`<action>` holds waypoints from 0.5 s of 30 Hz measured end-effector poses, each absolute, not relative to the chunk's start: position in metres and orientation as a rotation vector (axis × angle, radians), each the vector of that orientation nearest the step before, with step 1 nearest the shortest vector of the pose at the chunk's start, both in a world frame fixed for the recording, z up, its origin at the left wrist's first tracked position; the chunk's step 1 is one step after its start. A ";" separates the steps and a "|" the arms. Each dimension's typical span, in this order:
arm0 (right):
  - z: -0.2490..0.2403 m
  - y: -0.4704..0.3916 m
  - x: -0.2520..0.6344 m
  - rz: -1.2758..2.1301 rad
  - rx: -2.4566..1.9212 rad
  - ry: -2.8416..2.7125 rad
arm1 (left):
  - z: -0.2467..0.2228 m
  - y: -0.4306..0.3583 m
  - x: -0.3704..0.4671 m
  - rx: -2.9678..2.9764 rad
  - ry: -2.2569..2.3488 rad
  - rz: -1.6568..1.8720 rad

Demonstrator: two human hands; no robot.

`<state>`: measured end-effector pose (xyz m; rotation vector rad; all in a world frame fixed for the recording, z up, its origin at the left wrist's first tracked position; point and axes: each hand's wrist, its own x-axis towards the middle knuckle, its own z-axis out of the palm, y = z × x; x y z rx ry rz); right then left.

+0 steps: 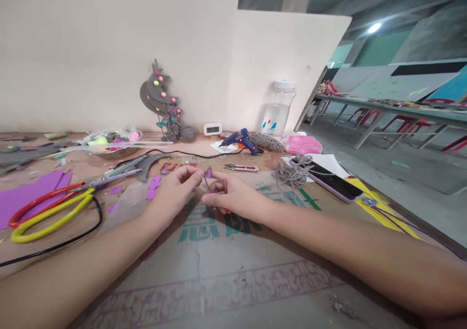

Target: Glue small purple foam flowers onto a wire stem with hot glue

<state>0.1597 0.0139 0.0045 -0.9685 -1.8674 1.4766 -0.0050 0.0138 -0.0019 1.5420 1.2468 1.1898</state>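
Observation:
My left hand (182,185) is closed in a pinch over the middle of the table. Between my hands shows a short bit of thin grey cord (206,179), its upper part at my left fingertips. My right hand (231,193) faces it with fingers curled in and thumb pressed near them, closed around the lower part of the cord. How the cord runs inside the fingers is hidden. A small purple cut piece (209,172) lies just behind the fingertips. Purple scraps (153,187) lie left of my left hand.
Red-and-yellow-handled scissors (51,212) lie left by purple sheets (10,198). Behind are a blue glue gun (241,140), pink thread snips (241,167), a timer (212,129), a water bottle (278,108) and a grey moon decoration (160,95). Grey cord coils (292,173) and a phone (328,179) sit right.

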 end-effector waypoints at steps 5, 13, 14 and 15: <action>0.004 0.010 0.157 1.299 -1.153 -1.778 | -0.004 0.014 -0.006 1.508 1.223 1.239; 0.004 0.011 0.159 1.155 -1.199 -1.710 | -0.007 0.014 -0.007 1.521 1.245 1.259; 0.004 0.011 0.159 1.141 -1.197 -1.721 | -0.006 0.014 -0.007 1.518 1.251 1.257; 0.004 0.011 0.159 1.128 -1.195 -1.731 | -0.005 0.013 -0.007 1.514 1.255 1.256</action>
